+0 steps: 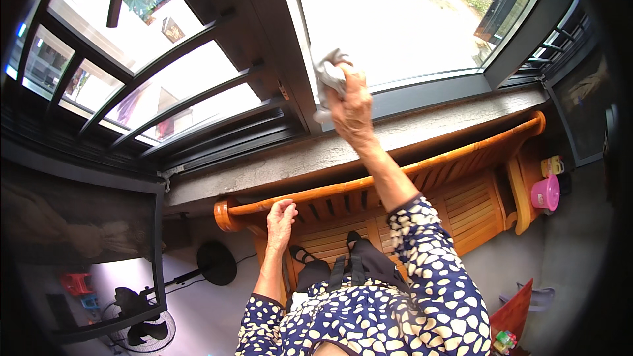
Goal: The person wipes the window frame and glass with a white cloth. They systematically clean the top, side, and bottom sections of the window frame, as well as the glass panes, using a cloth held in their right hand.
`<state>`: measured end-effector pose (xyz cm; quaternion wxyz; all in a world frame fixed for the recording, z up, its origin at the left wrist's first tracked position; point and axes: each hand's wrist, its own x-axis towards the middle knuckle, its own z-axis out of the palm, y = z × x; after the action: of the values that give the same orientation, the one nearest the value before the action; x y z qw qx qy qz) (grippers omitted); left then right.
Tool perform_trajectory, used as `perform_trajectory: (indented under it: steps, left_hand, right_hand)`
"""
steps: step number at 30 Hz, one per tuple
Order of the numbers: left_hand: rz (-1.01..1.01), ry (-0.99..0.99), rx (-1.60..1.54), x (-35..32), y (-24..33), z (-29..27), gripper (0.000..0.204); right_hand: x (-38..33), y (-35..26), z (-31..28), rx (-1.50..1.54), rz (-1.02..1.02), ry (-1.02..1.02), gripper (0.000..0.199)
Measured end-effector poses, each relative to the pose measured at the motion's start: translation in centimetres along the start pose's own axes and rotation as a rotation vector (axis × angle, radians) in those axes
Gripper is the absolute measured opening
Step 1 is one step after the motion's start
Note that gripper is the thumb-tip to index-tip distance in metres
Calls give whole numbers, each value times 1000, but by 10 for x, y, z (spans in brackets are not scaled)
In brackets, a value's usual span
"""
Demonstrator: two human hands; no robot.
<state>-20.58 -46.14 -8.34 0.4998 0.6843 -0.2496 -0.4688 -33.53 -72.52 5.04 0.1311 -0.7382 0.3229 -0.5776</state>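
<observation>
We are standing on the wooden bench [469, 204], our right hand [353, 109] closing its fingers around a crumpled grey cloth [328, 78], which we are holding at the lower left corner of the window frame [432, 95]. Our left hand [281, 221] is loosely curling by the backrest's top rail [356, 188]; whether it is gripping, we cannot tell.

A crumpled grey cloth [328, 74] is bunched in the right hand [354, 111], one end protruding left of the knuckles.
</observation>
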Motion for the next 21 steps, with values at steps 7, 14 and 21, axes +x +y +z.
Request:
perform_trajectory:
  steps: [7, 14, 21]
  left_hand:
    - [-37, -21, 34, -8, 12, 8, 25]
    - [342, 50, 108, 19, 87, 3, 18]
    - [972, 374, 331, 31, 225, 47, 42]
  right_hand:
    - [-39, 19, 59, 80, 215, 120, 32]
    - [-119, 80, 70, -254, 303, -417, 22]
    - [-71, 50, 43, 110, 504, -259, 39]
